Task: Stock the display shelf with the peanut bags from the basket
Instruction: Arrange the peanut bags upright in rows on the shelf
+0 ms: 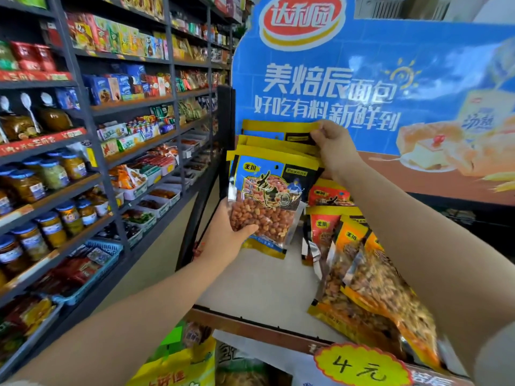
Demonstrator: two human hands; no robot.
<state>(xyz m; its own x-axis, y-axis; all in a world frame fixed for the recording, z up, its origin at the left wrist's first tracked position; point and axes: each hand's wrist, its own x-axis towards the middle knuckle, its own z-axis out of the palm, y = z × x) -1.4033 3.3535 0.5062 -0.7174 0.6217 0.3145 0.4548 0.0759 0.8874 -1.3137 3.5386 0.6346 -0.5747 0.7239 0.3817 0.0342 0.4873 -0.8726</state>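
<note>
1. Yellow price tag [362, 367] reading "4元" sits closest, on the front lip of the display shelf [267, 282]; yellow packets [178, 366] show below the lip.
2. Peanut bag [264, 201], blue and yellow with a clear window of red-skinned peanuts, is upright at the left rear of the shelf, at the front of a row.
3. Left hand [225, 232] cups the bag's lower left corner from below, grip clamped on it, thumb across the front of the window.
4. Right hand [334, 151] is up at the tops of the stacked bags [278, 137] behind it, fingers pinched on the top edge of the rearmost bag, holding the row back.
5. Right of that, red bags [328, 196] stand at the back; orange bags [370, 277] lean forward in an overlapping row toward the front edge, partly under the right forearm.
6. Bare white shelf floor between the 2 groups.
7. Blue bread advert board [362, 79] forms the back of the display.
8. Dark store shelving [92, 129] with jars, boxes and snack trays runs along the left.
</note>
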